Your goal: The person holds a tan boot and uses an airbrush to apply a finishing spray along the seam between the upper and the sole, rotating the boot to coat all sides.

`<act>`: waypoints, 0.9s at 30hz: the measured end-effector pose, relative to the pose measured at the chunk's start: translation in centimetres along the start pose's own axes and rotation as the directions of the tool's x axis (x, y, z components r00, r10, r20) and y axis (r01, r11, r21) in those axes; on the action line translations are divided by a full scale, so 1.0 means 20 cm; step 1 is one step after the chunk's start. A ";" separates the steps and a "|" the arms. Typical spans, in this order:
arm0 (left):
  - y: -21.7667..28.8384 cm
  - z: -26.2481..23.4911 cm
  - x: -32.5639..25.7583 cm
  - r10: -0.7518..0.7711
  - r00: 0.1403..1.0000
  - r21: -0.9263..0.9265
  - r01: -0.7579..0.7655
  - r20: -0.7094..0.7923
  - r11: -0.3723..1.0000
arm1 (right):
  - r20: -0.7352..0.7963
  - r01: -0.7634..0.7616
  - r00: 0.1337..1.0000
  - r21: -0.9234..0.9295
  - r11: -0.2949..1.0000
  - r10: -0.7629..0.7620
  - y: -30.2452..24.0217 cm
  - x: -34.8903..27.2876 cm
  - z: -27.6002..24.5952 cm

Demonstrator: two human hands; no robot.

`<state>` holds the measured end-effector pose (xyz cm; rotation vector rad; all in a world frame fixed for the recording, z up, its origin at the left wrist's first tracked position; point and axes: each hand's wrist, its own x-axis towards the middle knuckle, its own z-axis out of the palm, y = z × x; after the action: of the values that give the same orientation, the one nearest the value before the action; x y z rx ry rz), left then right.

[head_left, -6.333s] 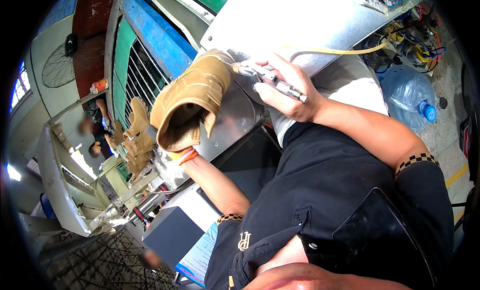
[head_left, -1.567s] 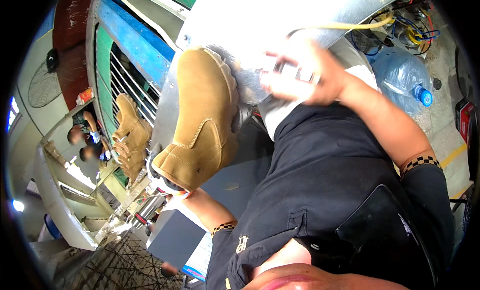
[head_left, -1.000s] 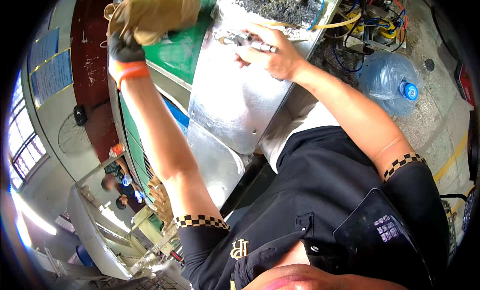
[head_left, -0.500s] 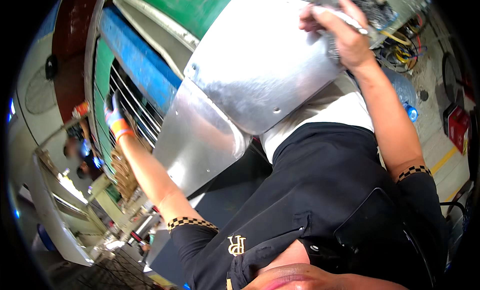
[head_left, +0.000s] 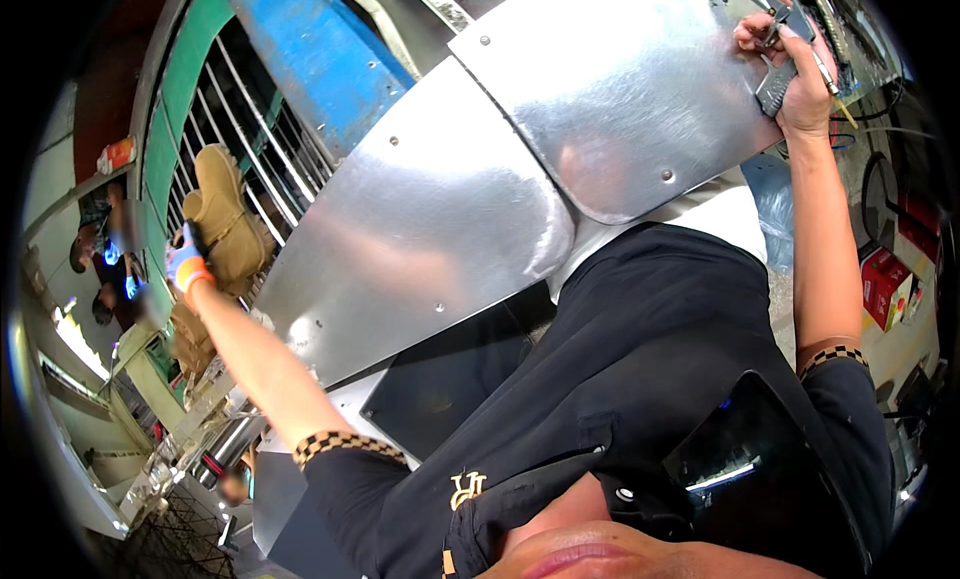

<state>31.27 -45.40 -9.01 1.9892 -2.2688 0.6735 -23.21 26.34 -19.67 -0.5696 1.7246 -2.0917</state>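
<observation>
My right hand is at the far right, closed around a grey metal hand tool with a ridged end. A thin silver stem pokes out past the fingers; its exact kind I cannot tell. Under and beside that hand spreads a shiny sheet metal surface, its rounded corner bolted near my waist. My left hand wears a blue and grey glove with an orange cuff. It reaches out at the left, its fingers apart, beside a tan boot. Whether it touches the boot is unclear.
A second bolted metal sheet adjoins the first. Beyond it are metal bars, a blue panel and a green frame. Another person is at the far left. On the right floor sits a red box.
The view has swung left. My left hand has come alongside the tan boots, which now show more fully. My right hand, still gripping the tool, appears farther toward the right edge.
</observation>
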 end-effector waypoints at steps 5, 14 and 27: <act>0.29 0.02 -0.47 0.044 0.965 -0.248 -0.110 -0.257 0.962 | -0.026 0.060 0.998 -0.006 0.998 -0.060 -0.01 0.00 0.01; 0.42 -0.54 -1.56 0.280 0.874 -0.844 -0.468 -0.398 0.261 | -0.111 0.050 0.993 0.071 0.996 -0.042 -0.06 -0.06 0.09; 1.31 -1.33 -2.11 0.882 0.255 -0.250 -0.954 -0.397 0.163 | -0.080 0.080 0.994 0.148 0.986 -0.068 -0.02 -0.07 0.04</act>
<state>7.07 5.29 -5.75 0.0619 -2.9498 0.1894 -21.58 26.51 -19.27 -0.5238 1.5883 -2.2995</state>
